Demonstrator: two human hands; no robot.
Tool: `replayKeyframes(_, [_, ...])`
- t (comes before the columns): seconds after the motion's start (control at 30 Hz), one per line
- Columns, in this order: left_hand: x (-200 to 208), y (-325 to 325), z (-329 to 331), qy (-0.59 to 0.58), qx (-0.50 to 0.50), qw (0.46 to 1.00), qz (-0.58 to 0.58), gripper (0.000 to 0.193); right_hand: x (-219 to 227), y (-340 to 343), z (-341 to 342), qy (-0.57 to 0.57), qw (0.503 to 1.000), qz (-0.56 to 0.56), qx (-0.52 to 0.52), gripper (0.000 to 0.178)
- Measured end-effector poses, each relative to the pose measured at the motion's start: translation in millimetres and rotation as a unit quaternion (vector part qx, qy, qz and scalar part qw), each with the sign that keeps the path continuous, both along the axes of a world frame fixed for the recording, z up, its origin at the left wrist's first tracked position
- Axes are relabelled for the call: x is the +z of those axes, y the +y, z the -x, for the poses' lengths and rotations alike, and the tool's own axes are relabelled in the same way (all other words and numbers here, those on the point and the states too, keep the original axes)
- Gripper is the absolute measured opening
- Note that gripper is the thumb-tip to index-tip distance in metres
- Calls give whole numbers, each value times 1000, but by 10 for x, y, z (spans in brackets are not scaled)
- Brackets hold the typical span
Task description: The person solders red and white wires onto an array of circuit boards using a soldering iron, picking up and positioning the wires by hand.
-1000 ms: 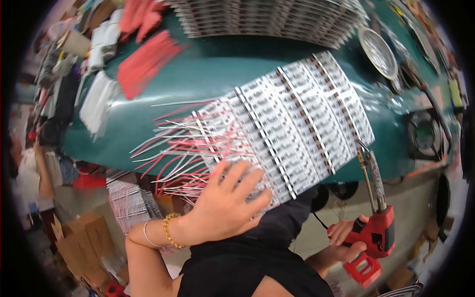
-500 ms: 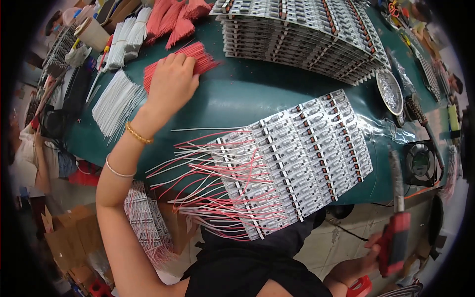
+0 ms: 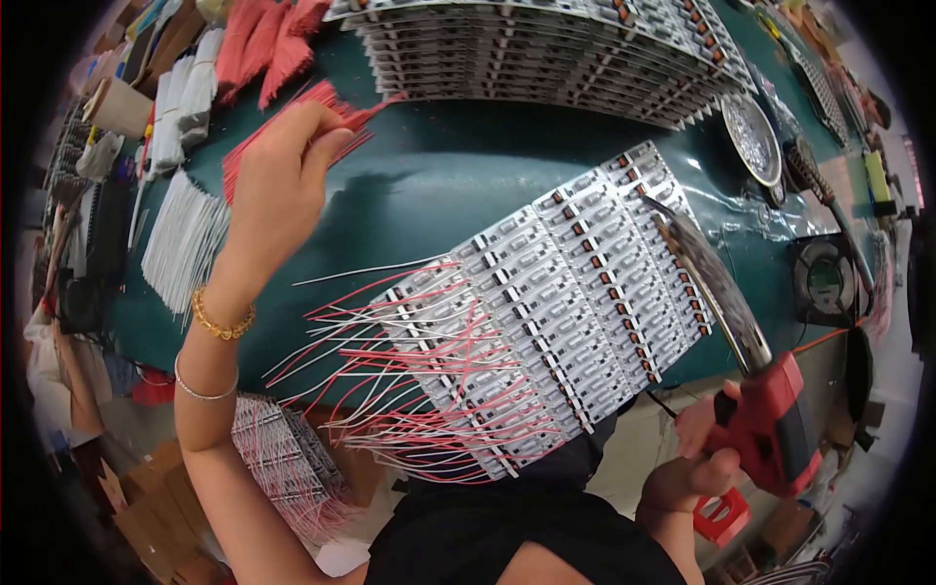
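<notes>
My left hand (image 3: 285,171) is over a fanned pile of cut red wires (image 3: 258,136), its thumb and fingers pinched on red wire at the pile's right end; how many strands is hidden. Below that pile lies a bundle of white wires (image 3: 180,244). My right hand (image 3: 697,468) grips a red and black soldering gun (image 3: 780,429), its long metal nose tilted up over the right side of a panel of small circuit boards (image 3: 546,302). Red and white wires (image 3: 390,361) stick out from the panel's left columns, their loose ends hanging over the green table's edge.
A tall stack of similar panels (image 3: 546,58) stands at the back. To its right is a metal dish (image 3: 753,141), with a small fan (image 3: 824,278) nearer me. More red wire bundles (image 3: 263,44) lie back left. A wired panel stack (image 3: 283,448) sits low at left.
The soldering gun has risen and swung inward, its nose now over the panel. My left hand stays at the red wires, its fingers now pinched. The whole view has shifted slightly.
</notes>
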State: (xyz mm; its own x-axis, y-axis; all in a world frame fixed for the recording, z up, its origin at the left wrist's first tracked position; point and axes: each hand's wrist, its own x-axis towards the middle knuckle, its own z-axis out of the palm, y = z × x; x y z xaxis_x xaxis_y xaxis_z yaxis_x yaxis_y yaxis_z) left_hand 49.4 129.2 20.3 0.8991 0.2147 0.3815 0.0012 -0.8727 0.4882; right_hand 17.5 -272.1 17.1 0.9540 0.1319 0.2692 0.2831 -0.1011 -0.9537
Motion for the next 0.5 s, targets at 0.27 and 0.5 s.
replayKeyframes(0.27, [-13,-601,-47,75,-117,981,139,12,17,388,-41,105,994,-15,-22,95])
replayKeyframes(0.5, [-165,-910,5,136,-78,939,307,20,-36,304,36,243,969,-41,-20,96])
